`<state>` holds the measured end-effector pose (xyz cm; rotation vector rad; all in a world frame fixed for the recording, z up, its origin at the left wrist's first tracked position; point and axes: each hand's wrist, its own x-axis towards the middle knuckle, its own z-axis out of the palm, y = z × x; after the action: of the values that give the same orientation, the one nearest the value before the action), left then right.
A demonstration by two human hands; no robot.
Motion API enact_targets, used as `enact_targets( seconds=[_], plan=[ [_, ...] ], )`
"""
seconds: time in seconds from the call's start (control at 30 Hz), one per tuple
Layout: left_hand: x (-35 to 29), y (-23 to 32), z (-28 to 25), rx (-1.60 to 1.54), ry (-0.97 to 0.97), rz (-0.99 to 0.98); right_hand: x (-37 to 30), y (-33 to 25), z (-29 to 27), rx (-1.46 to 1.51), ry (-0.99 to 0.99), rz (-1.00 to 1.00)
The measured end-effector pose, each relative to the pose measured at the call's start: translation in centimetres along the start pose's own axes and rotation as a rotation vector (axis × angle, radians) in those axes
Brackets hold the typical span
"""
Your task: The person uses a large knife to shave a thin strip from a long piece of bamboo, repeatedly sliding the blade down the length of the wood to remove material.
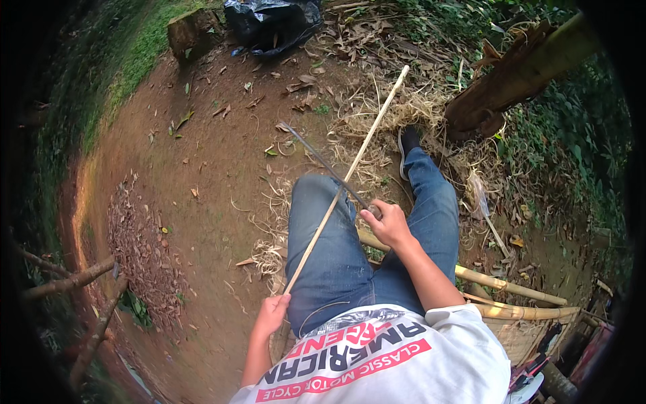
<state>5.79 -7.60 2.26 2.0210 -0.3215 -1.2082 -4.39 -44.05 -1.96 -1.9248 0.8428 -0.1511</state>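
Observation:
A long, pale bamboo stick (370, 138) slants from my lap up over my thigh, its far end above the ground ahead. My left hand (271, 314) is closed around its near end, beside my left hip. In my right hand (390, 224), fingers wrapped about the handle, is a knife (311, 149) with a long, narrow dark blade. The blade points up and left and crosses the stick just above my left knee. Whether the edge bites into the stick cannot be made out. Thin curled bamboo shavings (269, 259) lie around my legs.
A black plastic bag (274, 27) and a tree stump (190, 35) stand at the far left. To the right, a thick trunk (511, 81) rises near my right foot. Bamboo poles (511, 288) run beside my seat. Dry leaves (145, 249) cover some bare soil.

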Motion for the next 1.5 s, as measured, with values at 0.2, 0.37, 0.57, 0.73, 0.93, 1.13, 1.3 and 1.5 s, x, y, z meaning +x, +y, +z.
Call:
enact_targets(
  seconds=[0.2,0.37,0.57,0.73,0.93,1.13,1.3,1.5],
  plan=[
    [-2.5,-0.5,-0.4,0.192,0.063,0.039,-2.1,-1.9,0.7,-0.184,-0.005,-0.134],
    [-3.8,-2.8,-0.5,0.082,0.002,-0.002,-2.8,-2.6,0.7,-0.28,-0.042,-0.209],
    [-4.2,-2.2,0.1,-0.392,-0.273,-0.198,-3.8,-3.1,2.3,-0.306,-0.09,-0.308],
    [-3.6,-2.7,-0.4,-0.471,-0.36,-0.323,-3.6,-3.6,2.4,-0.339,-0.149,-0.314],
    [-3.2,-2.2,-0.4,-0.47,-0.352,-0.344,-3.3,-3.0,3.4,-0.31,-0.159,-0.31],
    [-3.1,-1.4,0.0,-0.468,-0.338,-0.325,-3.6,-3.0,3.5,-0.31,-0.167,-0.338],
    [-3.0,-0.8,0.6,-0.496,-0.311,-0.322,-3.8,-3.4,3.6,-0.418,-0.2,-0.333],
    [-3.2,-1.3,0.7,-0.527,-0.294,-0.381,-0.9,-0.5,2.8,-0.471,-0.132,-0.231]
  ],
)
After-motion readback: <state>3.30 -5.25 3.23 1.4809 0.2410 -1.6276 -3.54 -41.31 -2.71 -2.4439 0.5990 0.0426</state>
